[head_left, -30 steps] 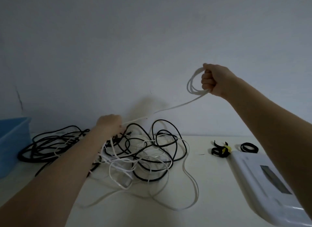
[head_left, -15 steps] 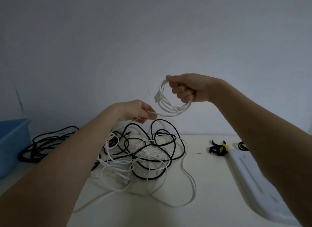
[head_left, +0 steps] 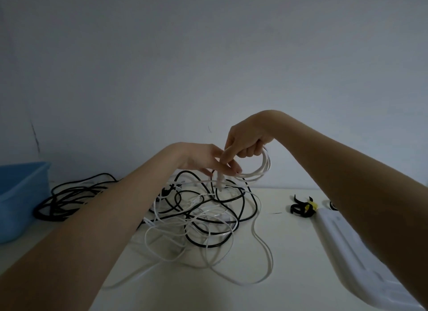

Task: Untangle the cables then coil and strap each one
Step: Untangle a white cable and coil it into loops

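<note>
Overhead, right hand grips white coil beside left hand.

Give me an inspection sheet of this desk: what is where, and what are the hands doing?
Surface: pale table, dimly lit.
Job's things: white coil held up in the air; tangle of black and white cables on the table; black straps, one with a yellow tag, lying to the right.
Clutter: blue bin at the left edge; white flat device at the right.
Grippers: right hand grips the coil; left hand, fingers at the coil's free end, grip unclear.
Cables: separate black bundle beside the bin.
Surroundings: bare grey wall.
</note>
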`<move>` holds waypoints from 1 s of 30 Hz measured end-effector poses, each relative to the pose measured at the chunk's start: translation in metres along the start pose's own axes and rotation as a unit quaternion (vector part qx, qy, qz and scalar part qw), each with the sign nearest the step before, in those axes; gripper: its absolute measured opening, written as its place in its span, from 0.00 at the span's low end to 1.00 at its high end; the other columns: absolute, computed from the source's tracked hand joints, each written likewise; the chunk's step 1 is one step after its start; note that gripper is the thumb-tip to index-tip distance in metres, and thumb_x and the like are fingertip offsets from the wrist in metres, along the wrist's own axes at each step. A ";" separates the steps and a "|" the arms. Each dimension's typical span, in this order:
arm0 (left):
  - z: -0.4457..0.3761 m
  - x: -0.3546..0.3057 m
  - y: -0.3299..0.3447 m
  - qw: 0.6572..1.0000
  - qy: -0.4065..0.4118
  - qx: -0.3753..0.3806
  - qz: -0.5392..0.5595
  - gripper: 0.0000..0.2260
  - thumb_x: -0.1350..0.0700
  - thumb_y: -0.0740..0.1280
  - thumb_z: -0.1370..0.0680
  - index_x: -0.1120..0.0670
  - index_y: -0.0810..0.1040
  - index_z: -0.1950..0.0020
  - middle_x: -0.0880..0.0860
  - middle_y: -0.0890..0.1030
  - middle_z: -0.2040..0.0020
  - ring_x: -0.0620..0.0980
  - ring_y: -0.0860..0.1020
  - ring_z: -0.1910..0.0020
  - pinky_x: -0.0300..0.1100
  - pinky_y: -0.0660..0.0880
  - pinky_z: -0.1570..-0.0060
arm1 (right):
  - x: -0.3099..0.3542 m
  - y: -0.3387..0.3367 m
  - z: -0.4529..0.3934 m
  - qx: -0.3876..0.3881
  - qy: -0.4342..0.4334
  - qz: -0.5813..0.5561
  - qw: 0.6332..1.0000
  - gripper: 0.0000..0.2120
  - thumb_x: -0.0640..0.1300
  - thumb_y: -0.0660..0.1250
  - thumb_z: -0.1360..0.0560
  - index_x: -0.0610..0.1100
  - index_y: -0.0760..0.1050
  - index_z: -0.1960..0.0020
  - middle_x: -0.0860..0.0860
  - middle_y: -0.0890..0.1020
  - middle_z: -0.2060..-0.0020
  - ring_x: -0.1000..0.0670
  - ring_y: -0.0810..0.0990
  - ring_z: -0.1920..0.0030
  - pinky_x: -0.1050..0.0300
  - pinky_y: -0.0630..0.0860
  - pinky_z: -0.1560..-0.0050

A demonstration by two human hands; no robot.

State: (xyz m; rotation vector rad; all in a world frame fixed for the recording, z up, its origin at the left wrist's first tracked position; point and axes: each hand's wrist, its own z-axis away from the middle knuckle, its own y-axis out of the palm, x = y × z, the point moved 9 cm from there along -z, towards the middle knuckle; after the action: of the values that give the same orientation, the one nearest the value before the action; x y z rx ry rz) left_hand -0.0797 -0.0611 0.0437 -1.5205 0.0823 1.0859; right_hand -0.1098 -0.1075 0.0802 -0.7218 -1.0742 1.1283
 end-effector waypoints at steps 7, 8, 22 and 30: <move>-0.001 -0.012 -0.024 0.904 0.128 -0.128 0.386 0.08 0.65 0.56 0.19 0.58 0.73 0.53 0.51 0.73 0.68 0.44 0.76 0.69 0.35 0.75 0.62 | -0.019 -0.038 0.001 -0.138 -0.085 -0.248 0.955 0.12 0.49 0.68 0.25 0.41 0.74 0.60 0.53 0.68 0.76 0.55 0.63 0.76 0.64 0.64 0.73; -0.002 -0.005 -0.032 0.874 0.122 -0.161 0.441 0.08 0.65 0.55 0.19 0.59 0.72 0.55 0.50 0.70 0.71 0.44 0.74 0.73 0.36 0.75 0.65 | -0.025 -0.040 -0.001 -0.150 -0.111 -0.334 0.924 0.09 0.47 0.68 0.25 0.41 0.75 0.58 0.53 0.69 0.76 0.54 0.65 0.74 0.63 0.67 0.71; -0.013 0.009 -0.033 0.669 0.101 -0.255 0.691 0.09 0.66 0.56 0.20 0.60 0.72 0.58 0.51 0.69 0.73 0.47 0.70 0.68 0.39 0.71 0.59 | -0.045 -0.016 -0.023 -0.417 -0.131 -0.772 0.461 0.16 0.46 0.63 0.22 0.41 0.67 0.67 0.53 0.62 0.84 0.55 0.58 0.84 0.67 0.58 0.82; -0.007 0.012 -0.045 0.585 0.109 -0.357 0.720 0.10 0.67 0.53 0.22 0.58 0.68 0.61 0.50 0.62 0.75 0.46 0.63 0.72 0.40 0.68 0.65 | -0.032 -0.015 -0.034 -0.335 -0.183 -0.732 0.564 0.09 0.39 0.65 0.23 0.39 0.70 0.61 0.47 0.72 0.69 0.52 0.74 0.67 0.61 0.72 0.66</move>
State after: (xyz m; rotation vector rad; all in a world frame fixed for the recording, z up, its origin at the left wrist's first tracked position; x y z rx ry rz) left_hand -0.0424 -0.0473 0.0684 -2.2910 1.4395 2.3710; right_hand -0.0749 -0.1406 0.0723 0.0934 -1.8702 -0.7092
